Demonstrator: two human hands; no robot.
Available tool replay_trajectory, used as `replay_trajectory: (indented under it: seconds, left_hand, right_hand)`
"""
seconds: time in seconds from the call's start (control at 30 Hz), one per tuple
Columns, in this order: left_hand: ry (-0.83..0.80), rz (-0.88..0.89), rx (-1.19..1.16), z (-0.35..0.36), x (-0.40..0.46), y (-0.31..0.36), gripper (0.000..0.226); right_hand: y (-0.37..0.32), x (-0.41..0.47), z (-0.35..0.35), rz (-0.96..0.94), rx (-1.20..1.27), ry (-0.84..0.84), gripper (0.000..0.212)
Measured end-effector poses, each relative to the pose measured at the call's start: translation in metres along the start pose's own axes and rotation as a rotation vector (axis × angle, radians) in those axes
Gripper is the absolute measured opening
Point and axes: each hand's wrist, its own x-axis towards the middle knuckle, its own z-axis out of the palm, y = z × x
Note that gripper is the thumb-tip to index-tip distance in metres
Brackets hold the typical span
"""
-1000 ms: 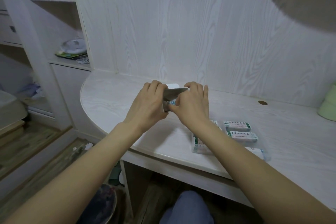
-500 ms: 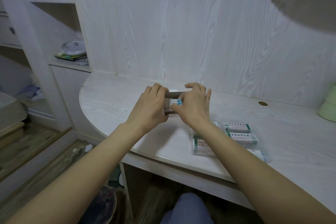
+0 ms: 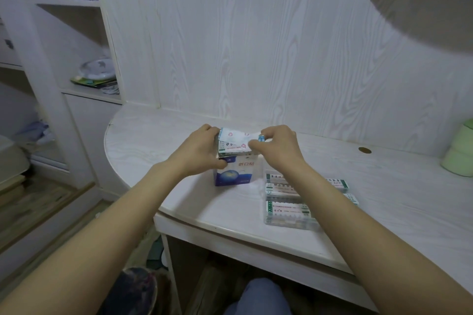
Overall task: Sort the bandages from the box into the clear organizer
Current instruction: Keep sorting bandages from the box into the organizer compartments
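A white and blue bandage box (image 3: 234,172) stands upright on the white desk (image 3: 158,151). My left hand (image 3: 198,151) grips the box's left side near its top. My right hand (image 3: 275,147) pinches the box's lid flap (image 3: 234,137), which is folded back over the top opening. Green-edged bandage packs (image 3: 230,150) show inside the open top. To the right lies the clear organizer (image 3: 289,208) with several green-and-white bandage packs in it; my right forearm crosses over part of it.
A pale green object (image 3: 459,155) sits at the desk's right edge. A round cable hole (image 3: 364,150) is near the back wall. Shelves on the left hold a round dish (image 3: 96,69) on papers. A stool seat (image 3: 133,291) is below the desk.
The box has come down from the air and now stands on the desk. Both hands moved lower with it, and the lid flap is now folded open.
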Motion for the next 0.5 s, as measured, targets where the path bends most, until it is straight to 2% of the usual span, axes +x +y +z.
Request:
replay_trajectory:
  seconds: [0.13,0.27,0.37,0.43,0.5]
  left_hand:
    - [-0.063,-0.021,0.021,0.000,0.009,-0.002,0.057]
    - [-0.118,-0.082,0.126,-0.003,0.019,-0.009,0.075]
    - [-0.174,-0.122,0.080,-0.007,0.021,-0.008,0.094]
    - [-0.048,-0.069,-0.085,-0.013,0.014,0.004,0.082]
    - [0.177,0.070,-0.261,-0.016,0.004,0.024,0.063]
  right_hand:
    - [0.005,0.003,-0.001,0.087,0.139,-0.005,0.025]
    - [0.010,0.007,-0.005,0.114,0.236,0.003,0.032]
    - [0.015,0.007,-0.013,0.102,0.265,-0.007,0.033]
    - [0.019,0.005,-0.020,0.070,0.270,0.000,0.031]
    - [0.022,0.001,-0.028,0.024,0.274,-0.051,0.017]
